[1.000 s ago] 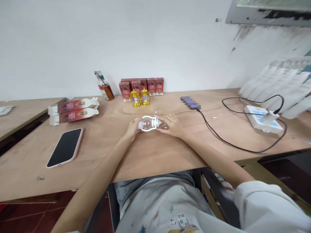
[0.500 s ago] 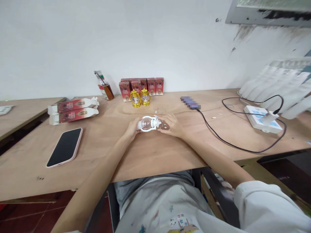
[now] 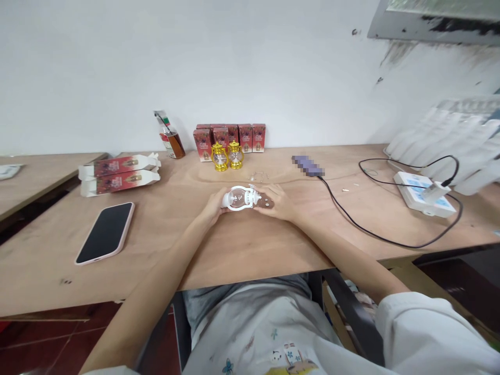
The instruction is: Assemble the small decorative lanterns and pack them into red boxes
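Head view: the curled left hand (image 3: 214, 205) grips white lantern (image 3: 237, 198).

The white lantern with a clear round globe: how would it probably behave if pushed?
The white lantern would probably rock more than roll: white side arms stand out around its clear globe. The glossy globe may feel slippery, and its see-through body suggests light weight.

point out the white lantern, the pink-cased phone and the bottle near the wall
White lantern (image 3: 238, 198), head view: on its clear globe.
Pink-cased phone (image 3: 105, 233), head view: on its dark screen.
Bottle (image 3: 175, 143), head view: on its amber-coloured body.
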Action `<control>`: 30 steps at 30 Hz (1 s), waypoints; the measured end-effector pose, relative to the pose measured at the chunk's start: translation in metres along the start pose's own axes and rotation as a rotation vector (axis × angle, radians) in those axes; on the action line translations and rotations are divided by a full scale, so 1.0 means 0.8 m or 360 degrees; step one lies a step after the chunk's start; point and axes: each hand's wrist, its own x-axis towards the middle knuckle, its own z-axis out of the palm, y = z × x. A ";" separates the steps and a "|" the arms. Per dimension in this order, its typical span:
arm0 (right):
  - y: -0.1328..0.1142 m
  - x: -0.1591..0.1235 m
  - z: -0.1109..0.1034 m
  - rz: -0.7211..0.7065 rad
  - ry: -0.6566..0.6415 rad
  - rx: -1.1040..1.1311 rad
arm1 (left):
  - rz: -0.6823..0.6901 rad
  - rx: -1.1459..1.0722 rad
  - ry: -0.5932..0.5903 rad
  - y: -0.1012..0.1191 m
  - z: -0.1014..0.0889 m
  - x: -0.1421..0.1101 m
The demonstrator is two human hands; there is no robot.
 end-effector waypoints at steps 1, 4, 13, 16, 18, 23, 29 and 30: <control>0.000 0.000 0.000 0.0001 0.0017 0.0006 | -0.0005 -0.0007 0.0003 0.001 0.001 -0.001; 0.000 0.000 0.001 -0.0001 0.0043 0.0009 | -0.0014 -0.0013 0.0031 0.001 0.002 -0.001; 0.008 0.000 -0.003 -0.0109 -0.0110 -0.0320 | 0.0040 -0.0007 0.0048 -0.006 -0.002 0.005; 0.009 0.003 -0.005 -0.0128 -0.0140 -0.0397 | 0.0023 -0.0021 0.0046 -0.005 -0.001 0.007; 0.009 0.006 -0.007 -0.0135 -0.0139 -0.0422 | 0.0002 -0.0047 0.0042 -0.004 -0.001 0.008; 0.010 0.011 -0.012 -0.0134 -0.0195 -0.0394 | -0.0003 -0.0089 0.0090 -0.005 0.000 0.011; 0.019 0.009 -0.011 -0.0127 -0.0194 -0.0284 | 0.0060 -0.0181 0.0078 -0.011 0.003 0.010; 0.020 0.008 -0.011 -0.0125 -0.0188 -0.0266 | 0.0062 -0.0186 0.0066 -0.011 0.003 0.010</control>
